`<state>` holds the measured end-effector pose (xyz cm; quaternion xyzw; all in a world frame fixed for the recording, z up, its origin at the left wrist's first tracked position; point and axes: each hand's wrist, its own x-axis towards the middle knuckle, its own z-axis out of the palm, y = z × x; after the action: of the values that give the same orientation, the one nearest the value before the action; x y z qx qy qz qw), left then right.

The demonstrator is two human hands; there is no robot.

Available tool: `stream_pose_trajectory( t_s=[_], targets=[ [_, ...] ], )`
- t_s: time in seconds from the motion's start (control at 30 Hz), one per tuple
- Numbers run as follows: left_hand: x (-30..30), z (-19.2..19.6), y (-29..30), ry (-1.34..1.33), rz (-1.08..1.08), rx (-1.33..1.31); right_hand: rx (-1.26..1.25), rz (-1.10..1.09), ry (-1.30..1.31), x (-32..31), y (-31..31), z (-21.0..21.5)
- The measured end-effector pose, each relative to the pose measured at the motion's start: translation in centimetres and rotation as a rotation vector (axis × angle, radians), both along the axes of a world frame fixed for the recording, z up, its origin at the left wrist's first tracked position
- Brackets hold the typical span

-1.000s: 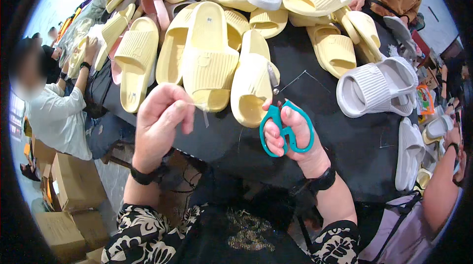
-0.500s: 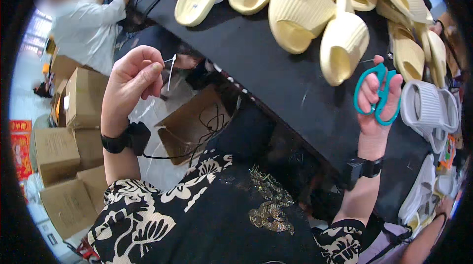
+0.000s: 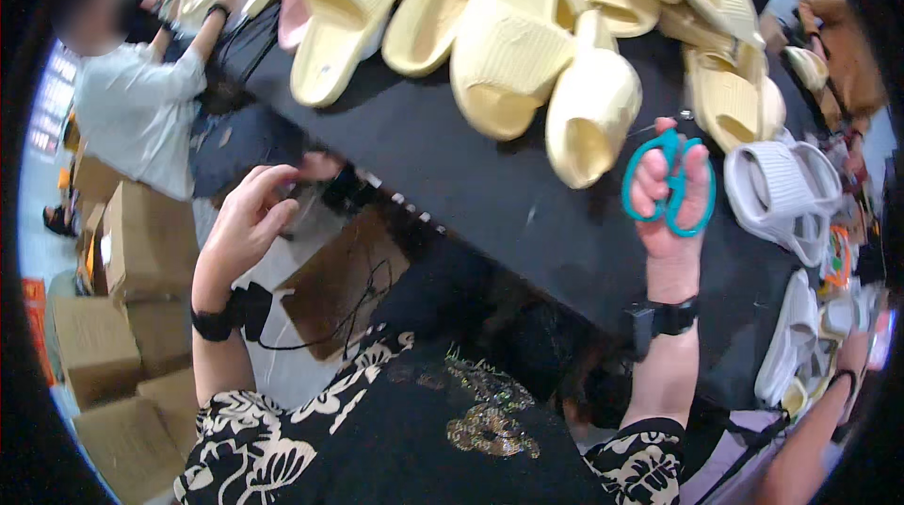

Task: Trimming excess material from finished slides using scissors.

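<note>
Scissors (image 3: 670, 187) with teal handles sat clamped in the right hand (image 3: 670, 199), fingers through the loops, raised at about three o'clock over the near edge of the black table (image 3: 452, 166); the blades pointed up toward a yellow slipper (image 3: 591, 114) lying just beyond them at about one o'clock, and whether the blades were parted could not be made out. Half a second before, the left hand (image 3: 247, 227) had its thumb and forefinger pinched on a thin pale thread held up off the table's edge; at this moment the same hand hung at about nine o'clock with its fingers loosely spread and curled, and nothing could be seen between them, so the thread seemed to have been let go over the floor side. That suggested the trimming of one slipper was finished and the left hand was free for another. The view had also swung: more of the pile of yellow slippers (image 3: 513, 43) showed across the top, from eleven to one o'clock, and white slippers (image 3: 786, 189) lay just right of the scissors. Cardboard boxes (image 3: 141, 241) stood below at eight o'clock, and another person in a pale shirt (image 3: 137, 114) worked at the table's far left, around ten o'clock.
</note>
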<state>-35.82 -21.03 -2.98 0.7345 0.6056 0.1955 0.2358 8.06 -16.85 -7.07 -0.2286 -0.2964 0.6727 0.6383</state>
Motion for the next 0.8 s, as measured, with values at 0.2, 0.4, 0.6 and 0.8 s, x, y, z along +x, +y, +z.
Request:
stream_pose_trajectory(
  t_s=[0.2, 0.4, 0.6, 0.8],
  targets=[
    [7.9, 3.7, 5.4, -0.099, -0.269, 0.179, 0.022, -0.031, -0.012, -0.4, 0.4, 0.3],
    [16.4, 5.7, 11.5, 0.097, -0.56, 0.559, -0.007, -0.035, -0.034, 0.1, 0.1, 0.8],
    [21.0, 6.6, 15.7, 0.348, -0.7, 0.572, -0.032, -0.041, -0.069, -0.4, -0.1, 0.8],
    [23.2, 7.1, 18.7, 0.307, -0.85, 0.108, -0.045, -0.064, -0.097, -0.5, 0.0, 1.5]
  ],
)
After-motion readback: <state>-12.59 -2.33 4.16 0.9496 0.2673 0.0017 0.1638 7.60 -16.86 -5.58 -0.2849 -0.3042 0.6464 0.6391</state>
